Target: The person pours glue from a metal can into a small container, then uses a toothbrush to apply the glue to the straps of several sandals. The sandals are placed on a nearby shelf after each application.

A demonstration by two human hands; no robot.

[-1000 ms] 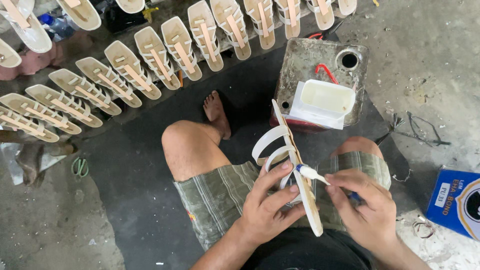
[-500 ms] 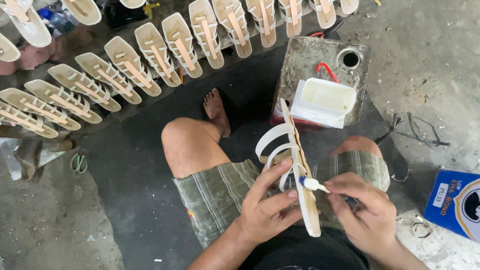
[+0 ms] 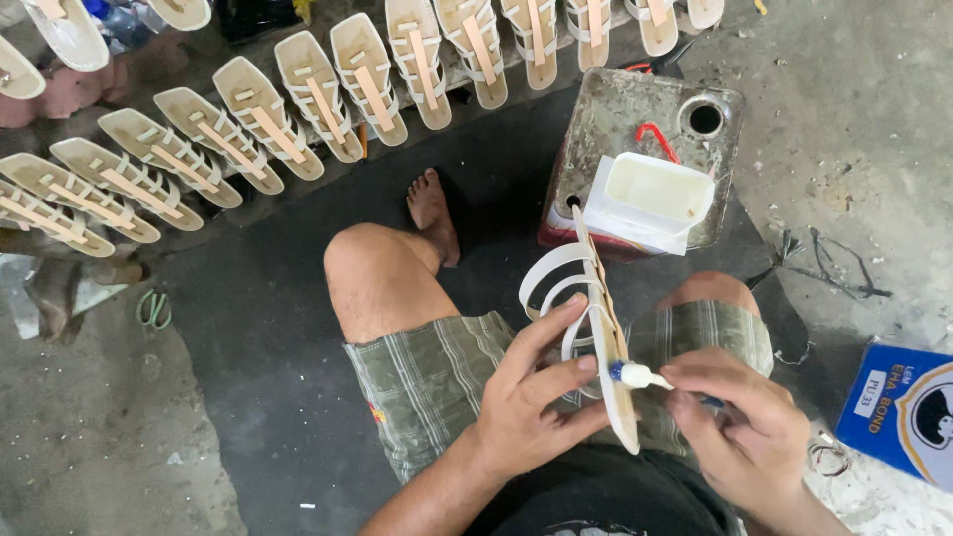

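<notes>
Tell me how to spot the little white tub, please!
Find the grimy metal can standing on the floor past the person's knees. On its top sits a white rectangular tub with pale glue inside. Unlike the sandals lined up nearby, it is an open box without straps.

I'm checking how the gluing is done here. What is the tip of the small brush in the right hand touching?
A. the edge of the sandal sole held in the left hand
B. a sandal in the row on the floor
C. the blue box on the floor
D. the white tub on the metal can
A: the brush in the right hand meets the edge of the sandal sole, which the left hand holds upright on the lap.
</notes>
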